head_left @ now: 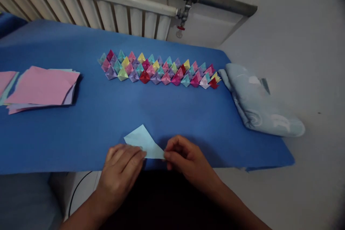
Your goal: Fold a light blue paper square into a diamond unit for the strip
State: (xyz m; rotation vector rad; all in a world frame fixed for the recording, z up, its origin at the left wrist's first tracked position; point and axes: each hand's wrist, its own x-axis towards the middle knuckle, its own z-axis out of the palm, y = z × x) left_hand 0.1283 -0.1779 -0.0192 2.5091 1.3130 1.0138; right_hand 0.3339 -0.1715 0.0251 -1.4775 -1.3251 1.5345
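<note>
A light blue sheet of folding paper, partly folded into a pointed shape, lies near the front edge of the blue table. My left hand rests over its lower left part, fingers together and pressing it down. At the paper's right-hand point, my right hand pinches the tip between thumb and index finger. Beyond them, several rows of small folded paper boats in pink, purple, yellow, red and blue stand close together.
On the left lies a stack of coloured paper sheets, pink on top. A rolled pale blue cloth sits at the table's right end. Behind the blue table are a white radiator and a metal pipe with a valve.
</note>
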